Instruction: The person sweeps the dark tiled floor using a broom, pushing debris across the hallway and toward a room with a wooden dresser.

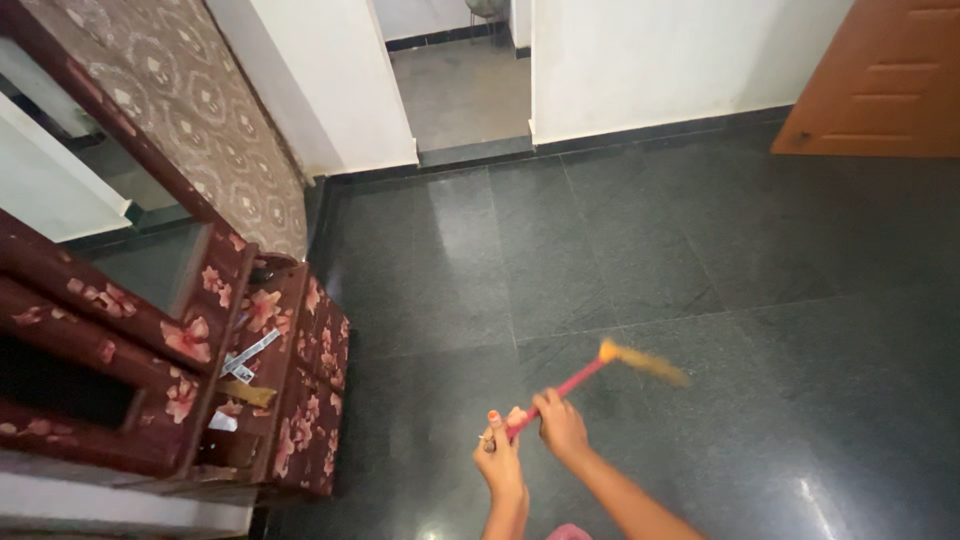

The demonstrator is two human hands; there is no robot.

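Note:
Both my hands grip the red handle of a broom (585,376) low in the view. My left hand (499,452) holds the near end of the handle, and my right hand (561,422) grips it just above. The handle slants up to the right and ends in blurred yellow-brown bristles (648,362) over the dark tiled floor (700,250).
A dark red floral cabinet or bed frame (200,370) stands at the left, with small papers in its slot. A patterned panel (200,110) leans above it. A doorway (460,80) opens at the back between white walls, and an orange door (880,80) is at top right.

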